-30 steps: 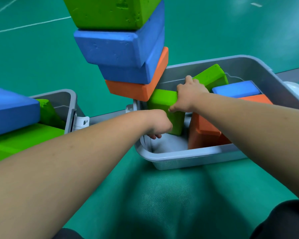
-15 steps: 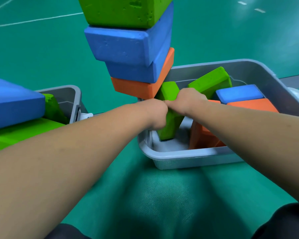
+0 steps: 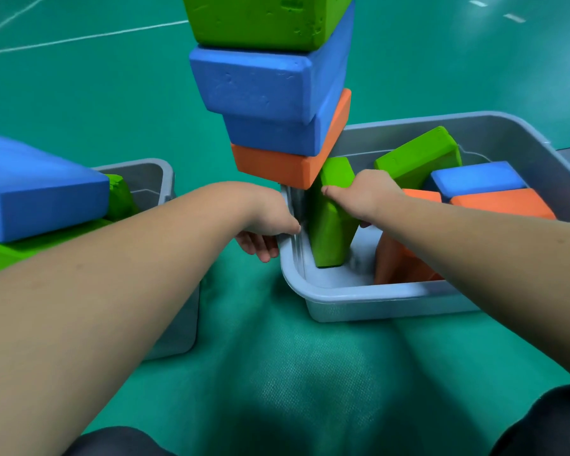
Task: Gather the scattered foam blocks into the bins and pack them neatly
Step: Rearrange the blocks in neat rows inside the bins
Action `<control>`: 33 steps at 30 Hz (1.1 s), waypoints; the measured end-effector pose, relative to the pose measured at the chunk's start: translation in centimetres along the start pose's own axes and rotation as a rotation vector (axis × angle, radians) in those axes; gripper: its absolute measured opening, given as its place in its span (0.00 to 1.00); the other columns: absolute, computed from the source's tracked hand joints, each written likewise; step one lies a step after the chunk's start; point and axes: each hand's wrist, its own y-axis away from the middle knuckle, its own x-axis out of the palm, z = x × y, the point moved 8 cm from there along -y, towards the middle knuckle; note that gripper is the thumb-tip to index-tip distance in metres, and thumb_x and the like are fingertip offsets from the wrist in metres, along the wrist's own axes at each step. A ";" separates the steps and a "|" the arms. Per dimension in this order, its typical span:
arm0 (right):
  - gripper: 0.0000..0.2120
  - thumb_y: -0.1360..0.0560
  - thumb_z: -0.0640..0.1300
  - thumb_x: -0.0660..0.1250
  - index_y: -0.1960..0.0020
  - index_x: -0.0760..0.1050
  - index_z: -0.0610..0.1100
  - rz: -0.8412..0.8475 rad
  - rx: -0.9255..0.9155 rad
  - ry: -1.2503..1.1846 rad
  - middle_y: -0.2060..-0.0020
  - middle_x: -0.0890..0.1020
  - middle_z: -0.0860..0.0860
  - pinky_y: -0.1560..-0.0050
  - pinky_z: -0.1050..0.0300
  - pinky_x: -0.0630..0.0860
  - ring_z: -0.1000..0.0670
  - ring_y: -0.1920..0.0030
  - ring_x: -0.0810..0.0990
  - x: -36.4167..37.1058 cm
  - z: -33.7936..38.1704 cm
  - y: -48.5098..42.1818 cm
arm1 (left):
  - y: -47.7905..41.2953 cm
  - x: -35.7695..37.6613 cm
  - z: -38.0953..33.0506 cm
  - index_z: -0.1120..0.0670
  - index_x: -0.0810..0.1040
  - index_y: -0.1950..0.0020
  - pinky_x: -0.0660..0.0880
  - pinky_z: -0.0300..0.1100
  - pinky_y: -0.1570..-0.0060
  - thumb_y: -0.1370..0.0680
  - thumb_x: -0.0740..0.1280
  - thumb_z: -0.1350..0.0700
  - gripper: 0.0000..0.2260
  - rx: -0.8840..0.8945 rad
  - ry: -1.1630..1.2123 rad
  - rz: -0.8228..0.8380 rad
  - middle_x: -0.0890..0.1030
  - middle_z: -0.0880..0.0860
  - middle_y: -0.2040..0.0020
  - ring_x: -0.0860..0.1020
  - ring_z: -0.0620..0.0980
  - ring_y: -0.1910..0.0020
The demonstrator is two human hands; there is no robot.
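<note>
- Since half a second ago: left hand (image 3: 264, 230) has left the green block (image 3: 329, 235) and moved out to the rim of the right-hand bin (image 3: 359, 296); the block now stands steeper.
- Nearest: my view looks down over dark-clothed knees (image 3: 547, 422) onto green floor (image 3: 310, 373).
- Left hand: fingers curled around the bin's left rim from outside, thumb on top.
- Right hand (image 3: 366, 195): fingers wrapped over the green block's upper end, thumb on its near face.
- Green block: on end inside the bin, lower end on the bin floor, leaning toward the left wall; I cannot tell whether it touches.
- Right of it, in the same bin: orange blocks (image 3: 399, 264), a blue block (image 3: 474, 179) on top, a tilted second green block (image 3: 418, 153) behind.
- Left-hand bin (image 3: 145, 179): a large blue block (image 3: 40, 189) over green ones (image 3: 0, 255).
- Farthest: a stack (image 3: 270, 83), orange, blue, blue, green from the bottom, at the right-hand bin's far left corner; its footing is hidden.
</note>
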 end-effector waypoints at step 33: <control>0.17 0.23 0.51 0.59 0.57 0.78 0.40 0.023 -0.036 0.042 0.60 0.86 0.41 0.61 0.56 0.76 0.43 0.60 0.85 -1.7 0.3 1.3 | 1.3 -0.2 -2.1 0.61 0.77 0.59 0.74 0.43 0.58 0.14 0.57 0.53 0.19 -0.145 -0.371 0.014 0.79 0.58 0.66 0.76 0.53 0.72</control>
